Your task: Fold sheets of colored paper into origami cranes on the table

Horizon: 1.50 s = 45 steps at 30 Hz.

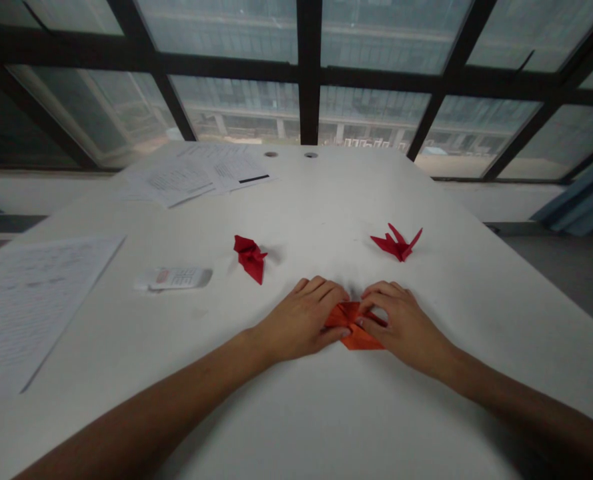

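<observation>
A partly folded sheet of orange origami paper (361, 339) lies on the white table in front of me. My left hand (306, 317) grips its left side, thumb on top of the paper and the other fingers along the far edge. From the right, my right hand (401, 323) pinches a fold near the middle between thumb and index finger. The fingers partly hide the paper's upper and right parts. Beyond my left hand lies a red folded-paper figure (250, 258). A red paper crane (397, 244) with raised points sits beyond my right hand.
On the left, a white remote control (180, 278) lies near a printed sheet (41, 300). More printed papers (191, 173) are spread at the far left of the white table (326, 413). Two round cable holes are near the far edge, before dark-framed windows (309, 73).
</observation>
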Tool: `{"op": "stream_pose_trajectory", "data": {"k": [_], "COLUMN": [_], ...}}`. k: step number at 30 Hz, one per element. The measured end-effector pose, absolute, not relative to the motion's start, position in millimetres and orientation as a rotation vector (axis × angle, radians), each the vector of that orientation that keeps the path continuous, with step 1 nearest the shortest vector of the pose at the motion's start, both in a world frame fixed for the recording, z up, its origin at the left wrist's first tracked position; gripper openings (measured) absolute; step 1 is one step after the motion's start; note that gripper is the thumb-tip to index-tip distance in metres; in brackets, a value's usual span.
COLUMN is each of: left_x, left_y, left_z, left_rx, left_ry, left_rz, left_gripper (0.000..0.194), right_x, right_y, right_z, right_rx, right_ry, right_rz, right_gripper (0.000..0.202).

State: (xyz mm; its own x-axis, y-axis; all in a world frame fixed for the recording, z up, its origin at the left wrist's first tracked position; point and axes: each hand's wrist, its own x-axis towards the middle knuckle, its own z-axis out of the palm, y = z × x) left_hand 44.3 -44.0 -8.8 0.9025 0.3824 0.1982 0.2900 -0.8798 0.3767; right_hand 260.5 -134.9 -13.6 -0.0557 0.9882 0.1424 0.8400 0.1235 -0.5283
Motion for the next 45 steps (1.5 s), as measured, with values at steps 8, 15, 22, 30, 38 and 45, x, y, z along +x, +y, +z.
{"op": "stream_pose_trajectory", "data": {"k": [8,15,22,30,38,45], "left_x": [45.1,44.2,43.0,42.1,33.3,33.5], "left_y": [-43.6,-39.2,-39.1,-37.8,-41.6,-38.6], "left_z": [-5.3,-3.5,0.8,12.3,33.1,21.5], "left_rx": [2.705,2.723,2.736,3.174,2.939,2.762], "left_ry": [0.538,0.585,0.675,0.299,0.245,0.568], "left_rz": [0.358,0.340,0.344,0.624,0.078,0.216], "left_gripper": [0.043,0.048,0.069,0.013,0.022,0.047], "right_x": [259.4,253.9,249.1,250.7,264.0,260.2], "right_y": [-137.3,-141.5,-146.1,-149.8,-140.4,-142.4], "right_z": [-5.0,1.5,2.2,1.1,-13.9,-11.3], "right_rx": [-1.642,-1.580,-1.556,-1.314,-1.135,-1.203], "right_ry": [-1.808,-1.772,-1.704,-1.983,-2.487,-2.396], "right_rz": [0.700,0.715,0.662,0.093,0.080,0.132], "right_gripper": [0.008,0.009,0.029,0.023,0.017,0.012]}}
